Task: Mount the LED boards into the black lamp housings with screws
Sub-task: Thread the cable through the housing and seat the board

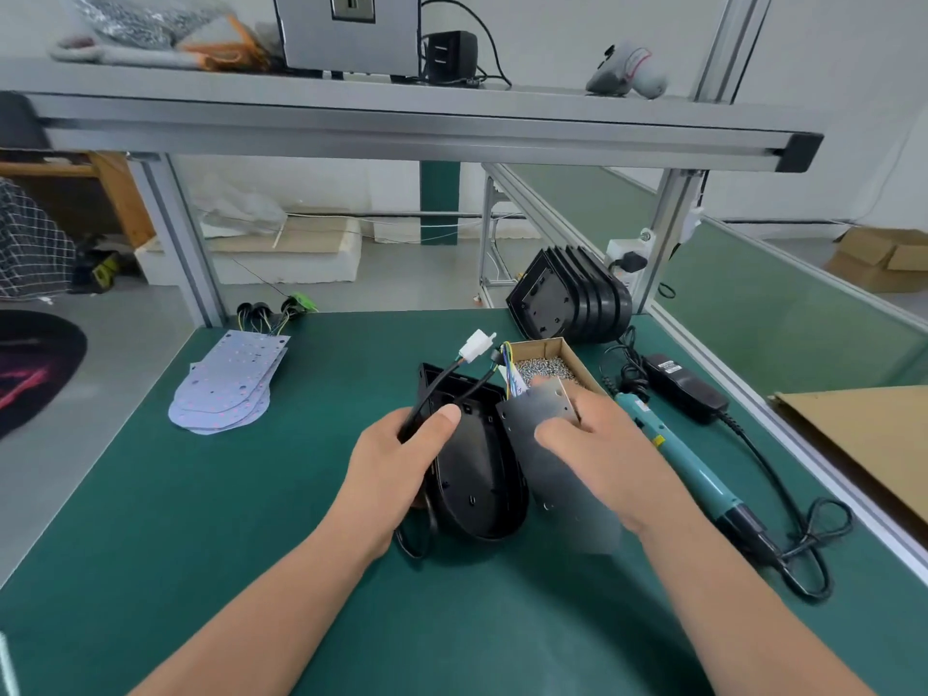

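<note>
The left hand (396, 459) gripped the housing (482, 474) by its near-left rim, and its thumb was curled over the black cable (437, 389), pressing it against the shell. The housing lay open side up on the worktop (251, 519), directly between the two hands. The right hand (592, 439) pinched the board (527, 419) between thumb and fingers and held it tilted, its bare metal back toward the camera and its left edge touching or just beside the housing's right rim; I could not tell which. The board was not yet seated. The screws (545, 366) waited in a box (532, 345) just beyond the right hand, and the screwdriver (688, 469) lay to the outer side of that hand, near the wrist. More boards (226, 389) were stacked well apart from the left hand, on its far outer side. I think the main risk was the wiring: if the board went down while the cable or the thin coloured wires beyond the right fingers lay across the rim, they could be trapped under the plate and pinched once a screw was driven. The board could also land turned or shifted, so its holes would miss the posts. If the right hand reached carelessly for screws, it might knock the box.
</note>
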Action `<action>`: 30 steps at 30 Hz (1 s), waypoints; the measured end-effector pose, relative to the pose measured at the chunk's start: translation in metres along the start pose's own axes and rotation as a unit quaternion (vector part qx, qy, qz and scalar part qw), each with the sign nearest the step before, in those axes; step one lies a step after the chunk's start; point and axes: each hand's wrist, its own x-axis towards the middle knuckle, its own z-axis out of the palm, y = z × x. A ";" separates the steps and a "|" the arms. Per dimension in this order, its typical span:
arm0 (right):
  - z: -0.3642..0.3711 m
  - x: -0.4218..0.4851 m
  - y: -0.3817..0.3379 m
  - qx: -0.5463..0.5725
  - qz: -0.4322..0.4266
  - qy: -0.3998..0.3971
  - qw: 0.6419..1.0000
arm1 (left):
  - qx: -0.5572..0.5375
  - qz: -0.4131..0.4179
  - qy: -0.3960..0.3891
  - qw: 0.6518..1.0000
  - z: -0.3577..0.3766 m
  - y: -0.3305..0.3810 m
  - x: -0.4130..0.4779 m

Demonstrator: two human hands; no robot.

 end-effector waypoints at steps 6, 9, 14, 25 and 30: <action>0.022 0.006 -0.020 -0.003 -0.038 -0.028 0.999 | 0.001 0.072 0.021 0.997 -0.002 0.003 -0.006; 0.046 0.006 -0.032 0.109 -0.050 0.010 0.993 | -0.021 0.106 0.024 0.994 0.001 0.005 -0.011; 0.064 0.014 -0.029 0.166 -0.031 0.022 0.985 | -0.011 0.101 0.041 0.994 0.003 0.008 -0.013; 0.052 0.033 0.011 0.303 0.046 0.049 0.951 | -0.110 0.109 -0.043 0.987 0.007 0.007 -0.015; 0.038 0.038 0.020 0.427 0.038 -0.015 0.903 | -0.064 0.098 -0.019 0.993 0.005 0.009 -0.008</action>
